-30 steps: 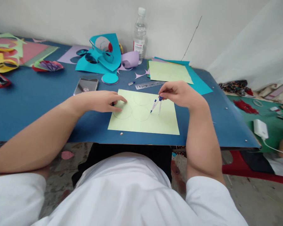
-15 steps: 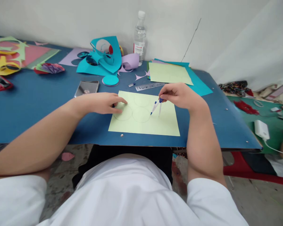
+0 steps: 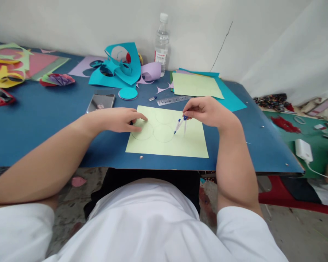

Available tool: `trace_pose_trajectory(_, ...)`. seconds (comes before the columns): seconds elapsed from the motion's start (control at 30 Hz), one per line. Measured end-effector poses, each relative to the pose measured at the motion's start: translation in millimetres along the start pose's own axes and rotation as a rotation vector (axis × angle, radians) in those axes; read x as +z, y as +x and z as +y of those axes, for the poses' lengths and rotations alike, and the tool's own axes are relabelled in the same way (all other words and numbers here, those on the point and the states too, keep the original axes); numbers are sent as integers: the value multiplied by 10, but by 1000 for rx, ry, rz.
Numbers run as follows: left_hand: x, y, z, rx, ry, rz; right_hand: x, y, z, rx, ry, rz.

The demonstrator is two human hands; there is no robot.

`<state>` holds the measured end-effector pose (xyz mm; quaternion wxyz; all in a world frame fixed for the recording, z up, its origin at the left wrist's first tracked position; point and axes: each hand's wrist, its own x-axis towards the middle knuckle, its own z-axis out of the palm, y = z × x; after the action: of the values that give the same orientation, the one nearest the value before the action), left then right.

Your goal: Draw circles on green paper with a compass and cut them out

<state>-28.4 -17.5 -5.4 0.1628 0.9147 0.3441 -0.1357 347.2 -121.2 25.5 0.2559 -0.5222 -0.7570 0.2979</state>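
A pale green sheet of paper (image 3: 186, 147) lies on the blue table in front of me, with several pencilled circles on it. My left hand (image 3: 124, 120) rests on its left edge, fingers stretched out and apart, holding nothing. Between the thumb and fingers of my right hand (image 3: 202, 111) is the top of a drawing compass (image 3: 178, 125), blue and white. Its legs are spread, and the tip of the pen leg is by the right side of a drawn circle. Beyond the paper lie a clear ruler (image 3: 173, 100) and a small pencil-lead case or similar piece (image 3: 152, 98).
Behind are cut blue paper (image 3: 135, 60), blue discs (image 3: 128, 93), a water bottle (image 3: 161, 47) and stacked sheets (image 3: 198, 84). A phone (image 3: 101, 102) lies near my left wrist. At right, a green table (image 3: 287, 140) holds a white charger (image 3: 303, 150); part of another person's arm shows there.
My right hand and the compass have shifted very slightly left, the pen tip staying close to the circle's right side. My left hand stays in place.
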Motion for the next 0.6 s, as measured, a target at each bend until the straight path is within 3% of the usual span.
trace_pose_trajectory(0.37, -13, 7, 17, -7, 3, 2, 0, -14, -28, 13, -3, -3)
trace_pose_trajectory(0.6, -7, 0, -11, 10, 27, 0, 4, -5, -6, -72, -60, 57)
